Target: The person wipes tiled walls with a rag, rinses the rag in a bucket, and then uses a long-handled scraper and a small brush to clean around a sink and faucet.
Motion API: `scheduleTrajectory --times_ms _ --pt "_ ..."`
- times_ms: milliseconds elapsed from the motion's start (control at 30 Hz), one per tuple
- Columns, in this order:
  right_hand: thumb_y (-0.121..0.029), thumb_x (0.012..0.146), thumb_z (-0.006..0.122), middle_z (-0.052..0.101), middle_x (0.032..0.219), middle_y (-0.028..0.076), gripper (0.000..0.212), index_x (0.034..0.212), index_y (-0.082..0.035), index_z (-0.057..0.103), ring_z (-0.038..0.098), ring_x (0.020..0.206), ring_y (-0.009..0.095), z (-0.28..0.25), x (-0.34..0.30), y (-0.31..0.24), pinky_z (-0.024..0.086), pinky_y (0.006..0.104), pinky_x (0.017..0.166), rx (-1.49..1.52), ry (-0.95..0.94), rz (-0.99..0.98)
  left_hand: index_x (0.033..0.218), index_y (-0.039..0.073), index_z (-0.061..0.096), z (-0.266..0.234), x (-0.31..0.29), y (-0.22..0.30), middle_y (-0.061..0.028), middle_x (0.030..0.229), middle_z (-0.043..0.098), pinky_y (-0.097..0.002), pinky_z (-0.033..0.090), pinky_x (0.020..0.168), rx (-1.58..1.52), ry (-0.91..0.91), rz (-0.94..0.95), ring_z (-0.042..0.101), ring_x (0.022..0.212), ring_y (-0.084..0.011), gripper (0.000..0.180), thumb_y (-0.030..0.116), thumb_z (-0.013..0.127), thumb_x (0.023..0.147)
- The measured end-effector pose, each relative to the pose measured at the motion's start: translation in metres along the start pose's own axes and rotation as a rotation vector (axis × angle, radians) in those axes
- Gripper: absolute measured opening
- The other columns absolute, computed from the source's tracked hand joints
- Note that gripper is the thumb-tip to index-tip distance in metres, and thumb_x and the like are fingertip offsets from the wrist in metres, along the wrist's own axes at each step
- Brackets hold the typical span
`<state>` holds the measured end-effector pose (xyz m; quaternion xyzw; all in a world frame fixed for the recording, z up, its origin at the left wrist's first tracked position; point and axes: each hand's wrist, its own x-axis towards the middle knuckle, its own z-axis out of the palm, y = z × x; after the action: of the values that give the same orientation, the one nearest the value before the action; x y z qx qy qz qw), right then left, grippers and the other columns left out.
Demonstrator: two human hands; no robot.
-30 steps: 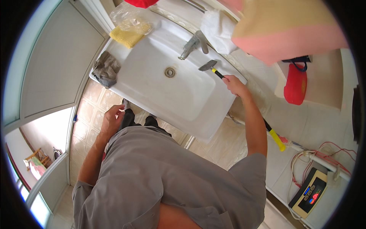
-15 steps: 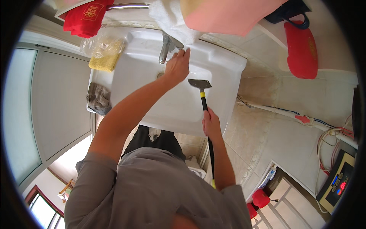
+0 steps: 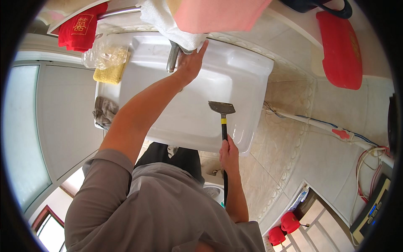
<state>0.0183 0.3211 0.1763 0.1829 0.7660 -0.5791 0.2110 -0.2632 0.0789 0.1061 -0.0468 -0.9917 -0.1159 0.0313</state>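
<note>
My left hand (image 3: 191, 66) reaches across the white washbasin (image 3: 168, 122) to the chrome faucet (image 3: 172, 56). It is right beside the faucet, with one finger stretched out along the hanging white towel (image 3: 170, 23). Whether it touches the faucet I cannot tell; the other fingertips are partly hidden. In my right hand (image 3: 229, 154) is the black handle of a long scraper (image 3: 224, 126), fingers wrapped round it. The scraper's wide, dark metal head (image 3: 221, 108) points away from me, over the right part of the basin.
At the basin's left edge lie a yellow cloth (image 3: 110, 74), a crumpled clear plastic bag (image 3: 103, 56) and a grey-brown rag (image 3: 105, 111). A red towel (image 3: 77, 28) hangs at the back left. Cables and a pipe (image 3: 312, 122) run along the right wall, near a control box (image 3: 371, 212).
My left hand has moved slightly farther in beside the faucet, under the towel's edge. The scraper head has shifted a little toward me, its handle now more upright in view.
</note>
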Motion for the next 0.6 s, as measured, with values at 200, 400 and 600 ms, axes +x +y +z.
scheduleTrajectory --times_ms 200,400,600 --pt "-0.017 0.103 0.047 0.048 0.069 0.002 0.037 0.136 -0.001 0.052 0.046 0.06 0.009 0.005 0.015 -0.013 0.04 0.0273 0.055 -0.038 -0.036 0.011 0.147 0.009 0.041 -0.01 -0.032 0.0 -0.015 0.144 0.044 -0.0446 0.054 0.089 0.047 0.046 0.089 0.054 0.116 -0.0348 0.066 -0.004 0.056 0.084" --pt "-0.02 0.104 0.046 0.046 0.062 -0.002 0.035 0.133 -0.002 0.054 0.045 0.049 0.007 0.002 0.045 -0.061 0.037 0.0267 0.046 0.074 -0.004 0.036 0.096 -0.001 0.065 -0.038 -0.08 0.022 -0.0151 0.097 0.065 -0.0402 0.051 0.075 -0.606 0.021 -0.216 0.063 0.087 -0.0315 0.013 0.011 0.063 0.091" --pt "-0.019 0.1 0.043 0.064 0.081 0.018 0.034 0.128 -0.003 0.051 0.064 0.06 0.029 0.022 0.113 -0.125 0.052 0.0402 0.055 -0.052 -0.099 0.016 0.075 -0.001 0.06 -0.056 -0.195 -0.011 -0.0099 0.063 0.057 -0.0343 0.044 0.056 -0.721 -0.19 -0.321 0.055 0.056 -0.0181 0.033 0.021 0.055 0.099"
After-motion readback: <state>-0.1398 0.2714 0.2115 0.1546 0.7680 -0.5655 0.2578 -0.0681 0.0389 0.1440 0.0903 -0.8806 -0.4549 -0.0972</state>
